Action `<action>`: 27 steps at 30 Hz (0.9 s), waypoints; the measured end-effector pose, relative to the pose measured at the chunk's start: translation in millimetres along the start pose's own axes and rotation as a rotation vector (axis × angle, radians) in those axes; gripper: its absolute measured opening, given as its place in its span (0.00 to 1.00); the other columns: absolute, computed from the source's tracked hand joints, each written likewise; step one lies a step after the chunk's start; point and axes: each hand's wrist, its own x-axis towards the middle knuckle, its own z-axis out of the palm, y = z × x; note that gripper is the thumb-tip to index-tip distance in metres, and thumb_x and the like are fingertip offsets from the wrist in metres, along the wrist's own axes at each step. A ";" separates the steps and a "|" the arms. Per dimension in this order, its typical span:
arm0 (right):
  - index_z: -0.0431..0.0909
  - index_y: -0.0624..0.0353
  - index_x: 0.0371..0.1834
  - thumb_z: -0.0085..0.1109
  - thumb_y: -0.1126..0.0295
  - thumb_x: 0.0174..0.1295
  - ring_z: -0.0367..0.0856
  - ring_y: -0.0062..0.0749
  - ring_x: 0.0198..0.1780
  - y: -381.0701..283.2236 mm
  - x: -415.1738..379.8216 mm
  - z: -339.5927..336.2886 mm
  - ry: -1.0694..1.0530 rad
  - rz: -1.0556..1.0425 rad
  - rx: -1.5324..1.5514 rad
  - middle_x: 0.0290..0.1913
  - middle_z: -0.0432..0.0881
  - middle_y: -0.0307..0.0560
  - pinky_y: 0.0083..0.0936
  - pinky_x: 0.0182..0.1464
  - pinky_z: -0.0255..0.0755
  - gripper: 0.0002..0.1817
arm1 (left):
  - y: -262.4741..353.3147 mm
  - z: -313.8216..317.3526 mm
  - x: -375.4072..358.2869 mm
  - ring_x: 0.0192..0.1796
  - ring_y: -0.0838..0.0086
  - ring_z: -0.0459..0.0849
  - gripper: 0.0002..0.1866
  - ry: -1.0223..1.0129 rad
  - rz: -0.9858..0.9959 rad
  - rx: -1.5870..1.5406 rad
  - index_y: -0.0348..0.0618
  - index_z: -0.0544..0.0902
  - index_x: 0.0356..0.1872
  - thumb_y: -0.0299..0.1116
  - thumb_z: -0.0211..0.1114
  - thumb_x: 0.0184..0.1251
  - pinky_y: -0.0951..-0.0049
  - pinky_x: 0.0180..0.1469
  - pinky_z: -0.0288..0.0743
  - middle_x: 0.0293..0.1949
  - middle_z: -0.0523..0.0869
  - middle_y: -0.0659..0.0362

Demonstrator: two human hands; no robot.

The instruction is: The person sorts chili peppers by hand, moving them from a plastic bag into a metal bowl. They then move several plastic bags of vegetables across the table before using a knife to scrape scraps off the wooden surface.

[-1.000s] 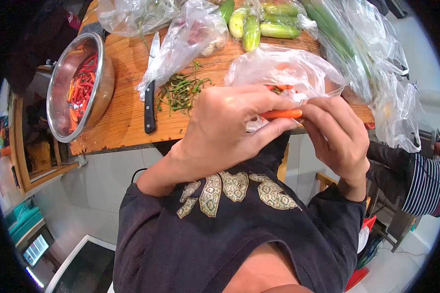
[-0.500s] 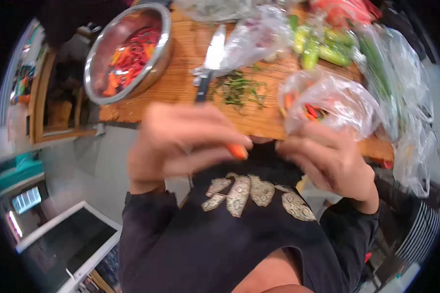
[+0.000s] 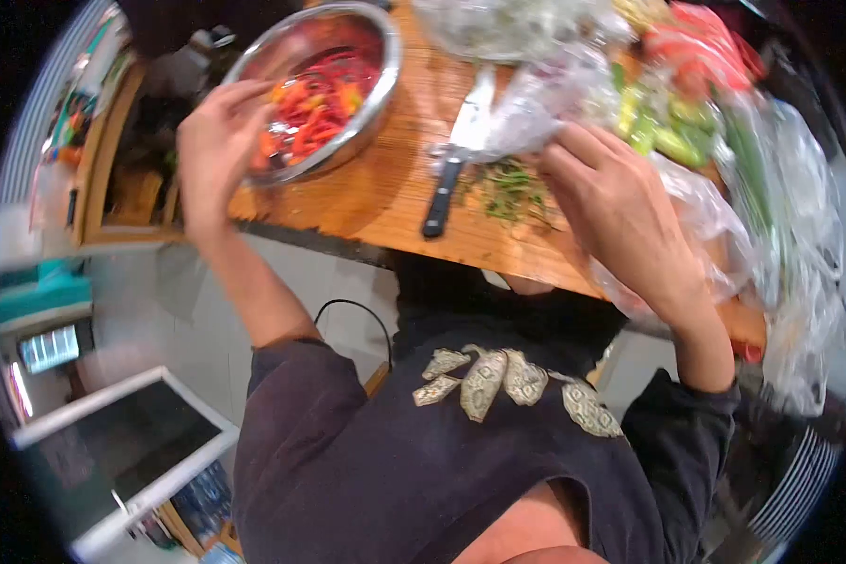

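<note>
My left hand (image 3: 218, 146) is at the left rim of a metal bowl (image 3: 385, 70). Its thumb and fingers are apart, with nothing visible between them. Red and orange chili peppers (image 3: 315, 108) fill the bowl. My right hand (image 3: 620, 202) has its fingers pinched together above a small pile of green stems (image 3: 509, 193); whatever is in the pinch, if anything, is too small to tell. Left of the stems, a knife (image 3: 456, 155) lies with its black handle towards me. A clear plastic bag (image 3: 705, 211) is partly hidden behind my right hand.
On the wooden table (image 3: 348, 202), plastic bags (image 3: 555, 94) lie behind the knife. Green vegetables (image 3: 677, 141), a red bag (image 3: 696, 47) and bagged long green stalks (image 3: 747, 179) are at the right. The table's front edge runs above my lap.
My left hand has moved from the table's front edge up to the bowl and opened; the orange pepper it held no longer shows there. My right hand has moved up over the stems. The view has shifted.
</note>
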 end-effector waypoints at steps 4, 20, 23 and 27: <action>0.73 0.58 0.28 0.69 0.70 0.51 0.78 0.38 0.34 -16.8 -29.9 -24.8 0.263 -0.052 0.054 0.35 0.77 0.45 0.35 0.34 0.72 0.11 | 63.9 -8.0 -7.5 0.47 0.76 0.83 0.09 0.034 -0.024 -0.291 0.36 0.85 0.47 0.26 0.65 0.68 0.74 0.54 0.75 0.47 0.87 0.57; 0.82 0.61 0.50 0.73 0.65 0.52 0.53 0.60 0.77 14.0 -193.3 -47.8 0.248 0.577 0.137 0.76 0.57 0.64 0.48 0.75 0.52 0.23 | 261.3 126.1 -8.5 0.79 0.46 0.50 0.56 -0.501 0.839 -0.704 0.38 0.64 0.65 0.42 0.86 0.28 0.50 0.78 0.47 0.75 0.58 0.43; 0.84 0.58 0.43 0.67 0.72 0.51 0.52 0.61 0.78 19.1 -166.3 -73.7 0.323 0.525 0.038 0.75 0.59 0.63 0.49 0.75 0.51 0.14 | 271.0 129.7 -5.3 0.73 0.46 0.64 0.57 -0.575 0.781 -0.782 0.31 0.58 0.63 0.44 0.86 0.34 0.56 0.73 0.58 0.69 0.64 0.38; 0.86 0.51 0.41 0.69 0.68 0.50 0.45 0.64 0.79 32.3 -163.6 -65.3 -0.064 0.521 -0.185 0.77 0.55 0.61 0.53 0.77 0.47 0.13 | 267.9 140.3 2.7 0.68 0.52 0.70 0.59 -0.590 0.730 -0.814 0.26 0.53 0.64 0.49 0.85 0.39 0.63 0.69 0.64 0.61 0.69 0.37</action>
